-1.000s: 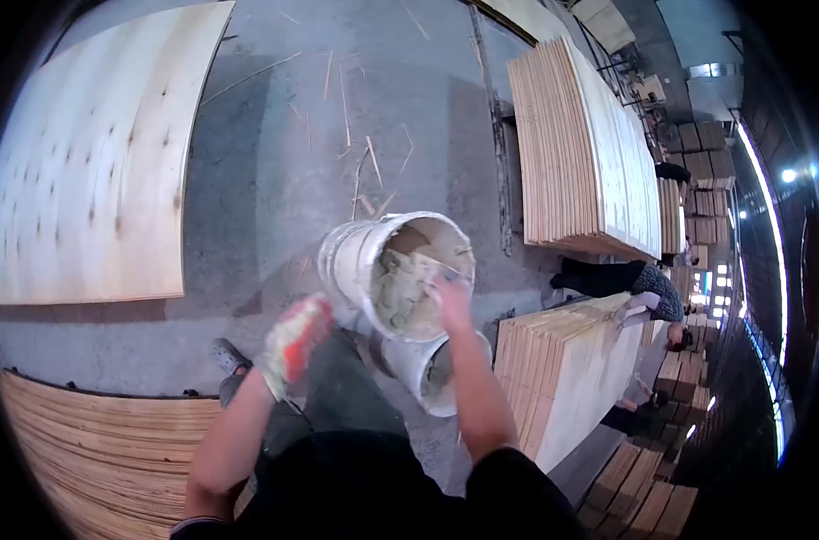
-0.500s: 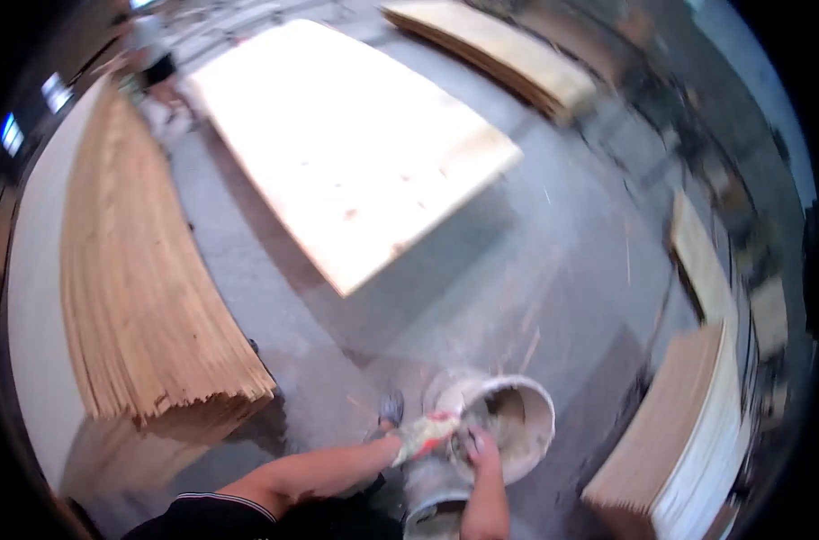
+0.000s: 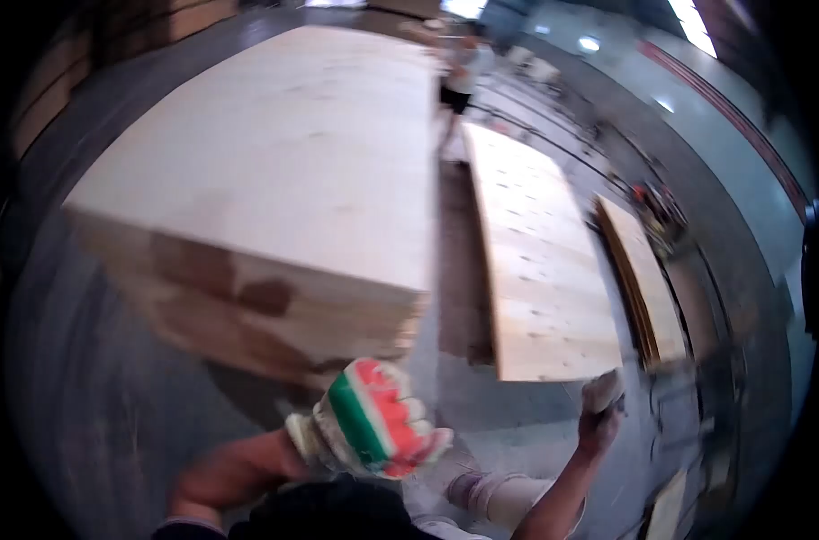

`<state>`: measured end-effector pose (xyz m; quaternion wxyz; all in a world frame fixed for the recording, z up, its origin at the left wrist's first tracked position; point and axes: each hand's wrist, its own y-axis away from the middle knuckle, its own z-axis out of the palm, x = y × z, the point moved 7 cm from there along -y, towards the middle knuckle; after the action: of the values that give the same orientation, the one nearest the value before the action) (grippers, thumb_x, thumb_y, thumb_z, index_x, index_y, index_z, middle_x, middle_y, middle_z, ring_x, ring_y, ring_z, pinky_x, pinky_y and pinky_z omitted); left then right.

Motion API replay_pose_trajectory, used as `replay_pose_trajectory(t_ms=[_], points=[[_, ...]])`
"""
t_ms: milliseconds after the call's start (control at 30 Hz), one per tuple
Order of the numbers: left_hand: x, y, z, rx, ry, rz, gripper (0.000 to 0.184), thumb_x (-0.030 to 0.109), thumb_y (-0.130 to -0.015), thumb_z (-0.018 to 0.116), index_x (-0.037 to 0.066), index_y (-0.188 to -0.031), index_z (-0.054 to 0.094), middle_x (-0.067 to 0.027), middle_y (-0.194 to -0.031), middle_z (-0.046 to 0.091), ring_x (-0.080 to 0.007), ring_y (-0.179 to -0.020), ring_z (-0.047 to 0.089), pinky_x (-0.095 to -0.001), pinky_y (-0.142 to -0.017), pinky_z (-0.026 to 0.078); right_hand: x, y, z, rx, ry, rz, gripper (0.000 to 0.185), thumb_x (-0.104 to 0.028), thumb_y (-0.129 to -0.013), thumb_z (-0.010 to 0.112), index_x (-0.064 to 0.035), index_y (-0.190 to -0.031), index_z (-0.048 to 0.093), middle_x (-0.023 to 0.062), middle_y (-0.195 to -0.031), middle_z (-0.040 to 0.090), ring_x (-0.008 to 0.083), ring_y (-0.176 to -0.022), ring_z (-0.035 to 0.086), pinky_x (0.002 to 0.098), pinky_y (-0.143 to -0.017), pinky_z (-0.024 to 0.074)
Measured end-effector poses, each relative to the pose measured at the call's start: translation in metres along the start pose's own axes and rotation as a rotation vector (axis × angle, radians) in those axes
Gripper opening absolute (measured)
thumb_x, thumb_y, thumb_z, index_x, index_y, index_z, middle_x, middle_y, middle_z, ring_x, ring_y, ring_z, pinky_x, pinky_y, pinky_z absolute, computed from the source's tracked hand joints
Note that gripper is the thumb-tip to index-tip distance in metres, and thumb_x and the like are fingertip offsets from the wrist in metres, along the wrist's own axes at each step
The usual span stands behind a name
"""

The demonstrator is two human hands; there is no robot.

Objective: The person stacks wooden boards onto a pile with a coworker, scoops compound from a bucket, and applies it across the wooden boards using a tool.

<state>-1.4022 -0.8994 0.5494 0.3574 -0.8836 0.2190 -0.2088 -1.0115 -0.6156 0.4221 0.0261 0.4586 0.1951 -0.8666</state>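
Note:
My left hand (image 3: 373,421) wears a white work glove with red and green bands. Its fingers are curled, and whatever they may hold is hidden. In front of it stands a tall stack of pale wood sheets (image 3: 265,171). Farther right, my right hand (image 3: 598,427) is closed around a blurred grey-brown lump (image 3: 603,390) that I cannot identify. This hand is near the close end of a low stack of light wood panels (image 3: 544,270). Between my forearms, low in view, are white round buckets (image 3: 508,497), partly covered by my right arm.
Another person (image 3: 461,76) in a light top and dark shorts stands at the far end, beside the tall stack. A narrower stack of boards (image 3: 642,283) lies to the right. Grey concrete floor (image 3: 508,418) runs between the stacks. A small board (image 3: 666,508) lies at lower right.
The view has swung left, bringing the tall stack in front of me. My hands, together over the bucket before, are now apart and raised away from it.

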Motion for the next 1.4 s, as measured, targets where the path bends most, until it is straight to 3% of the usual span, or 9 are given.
replay_pose_trajectory(t_ms=[67,233,433,500,767,933,1100,1300,1400], points=[[0.003,0.033,-0.082,0.058,0.064,-0.068,0.017,0.027,-0.076,0.07,0.016,-0.086,0.062,-0.0026,-0.076,0.056,-0.0229,-0.069,0.058,-0.0391,-0.061,0.047,0.034,-0.047,0.125,-0.186,0.044,0.04,0.06,-0.02,-0.089,0.065,-0.0014,-0.142,0.043,0.0141,-0.139,0.051,0.0305,-0.127,0.05,0.0477,-0.109,0.041],[-0.041,0.157,-0.22,0.217,-0.024,-0.186,0.014,0.023,-0.076,0.068,0.015,-0.083,0.061,-0.0026,-0.075,0.056,-0.0227,-0.068,0.058,-0.0393,-0.062,0.048,0.17,-0.082,0.421,-0.461,-0.041,0.21,0.068,-0.017,-0.087,0.065,0.001,-0.146,0.036,0.0163,-0.145,0.046,0.0305,-0.133,0.046,0.0467,-0.115,0.0335],[-0.092,0.23,-0.317,0.265,-0.236,-0.354,0.01,0.018,-0.075,0.065,0.013,-0.081,0.059,-0.0027,-0.073,0.055,-0.0224,-0.067,0.057,-0.0394,-0.064,0.049,0.314,-0.107,0.621,-0.671,-0.134,0.479,0.05,-0.012,-0.096,0.054,0.008,-0.14,0.042,0.0183,-0.143,0.049,0.0297,-0.132,0.048,0.0429,-0.115,0.0348],[-0.125,0.26,-0.368,0.289,-0.309,-0.41,0.009,0.017,-0.075,0.063,0.013,-0.08,0.058,-0.0027,-0.073,0.054,-0.0223,-0.067,0.057,-0.0395,-0.064,0.049,0.367,-0.096,0.716,-0.68,0.019,0.362,0.045,-0.01,-0.097,0.053,0.0079,-0.137,0.045,0.0172,-0.14,0.052,0.0279,-0.13,0.049,0.0419,-0.113,0.0375],[-0.23,0.424,-0.605,0.382,-0.736,-0.662,0.005,0.01,-0.074,0.059,0.011,-0.076,0.055,-0.0027,-0.071,0.053,-0.0219,-0.066,0.056,-0.0397,-0.066,0.051,0.53,0.025,1.07,-0.76,0.013,0.401,0.027,0.0,-0.09,0.061,0.0054,-0.116,0.058,0.0103,-0.109,0.064,0.0189,-0.101,0.062,0.0317,-0.084,0.0516],[-0.328,0.521,-0.706,0.413,-0.857,-0.723,0.005,0.006,-0.073,0.057,0.009,-0.074,0.054,-0.0027,-0.07,0.052,-0.0217,-0.066,0.055,-0.0398,-0.067,0.052,0.588,0.026,1.144,-0.818,0.312,0.09,0.024,0.002,-0.087,0.058,0.0054,-0.11,0.061,0.0087,-0.105,0.065,0.0184,-0.096,0.062,0.0325,-0.081,0.0506],[-0.49,0.634,-0.793,0.344,-0.593,-0.596,0.007,0.005,-0.074,0.058,0.011,-0.072,0.056,-0.0029,-0.071,0.055,-0.0252,-0.07,0.058,-0.0415,-0.074,0.053,0.616,0.063,1.212,-0.474,0.448,0.151,0.024,0.0,-0.089,0.058,0.0097,-0.11,0.063,0.0118,-0.105,0.066,0.0192,-0.092,0.063,0.033,-0.081,0.0512],[-0.673,0.576,-0.782,0.088,-0.192,-0.356,0.001,0.013,-0.078,0.066,0.013,-0.078,0.065,-0.0037,-0.088,0.067,-0.0225,-0.082,0.064,-0.0438,-0.088,0.05,0.58,0.01,1.126,-0.104,0.76,0.11,0.029,-0.008,-0.09,0.062,0.0062,-0.114,0.066,0.0092,-0.104,0.069,0.016,-0.096,0.064,0.0308,-0.086,0.0509],[-0.746,0.575,-0.78,0.044,-0.149,-0.348,0.017,0.014,-0.078,0.069,0.012,-0.094,0.071,-0.0044,-0.101,0.069,-0.0241,-0.092,0.065,-0.0433,-0.088,0.05,0.575,0.016,1.117,0.064,0.781,0.1,0.028,-0.01,-0.092,0.062,0.0054,-0.115,0.066,0.0095,-0.105,0.069,0.015,-0.095,0.064,0.0301,-0.085,0.051]])
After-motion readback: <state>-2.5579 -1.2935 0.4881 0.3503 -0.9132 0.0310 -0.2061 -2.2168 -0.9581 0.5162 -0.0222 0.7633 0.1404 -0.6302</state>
